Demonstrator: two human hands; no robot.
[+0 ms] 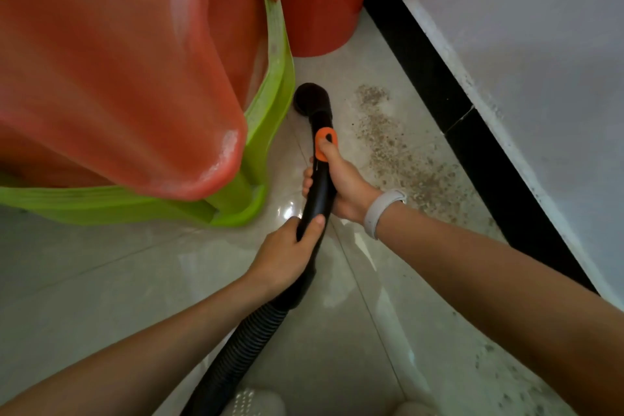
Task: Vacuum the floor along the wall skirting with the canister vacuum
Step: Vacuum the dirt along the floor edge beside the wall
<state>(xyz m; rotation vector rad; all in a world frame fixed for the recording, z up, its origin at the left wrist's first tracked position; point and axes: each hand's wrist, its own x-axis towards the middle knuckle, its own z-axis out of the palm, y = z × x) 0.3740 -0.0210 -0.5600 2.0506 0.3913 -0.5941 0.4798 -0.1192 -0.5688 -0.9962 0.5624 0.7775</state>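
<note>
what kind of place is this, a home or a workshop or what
Most likely a room in a home, though I can't tell which. Pale glossy floor tiles meet a black skirting under a white wall, and stacked plastic chairs, red on green, stand beside a red bucket.

Both hands on the black vacuum wand [319, 186], center frame: right hand [344, 186] grips it higher up, thumb on the orange slider [326, 143]; left hand [287, 253] grips just above the ribbed hose [236, 351]. Round brush nozzle [310, 98] sits on the floor [101, 280] beside the green stool [266, 132]. Debris patch [405, 159] lies right of it, along the black skirting [449, 105].
</note>
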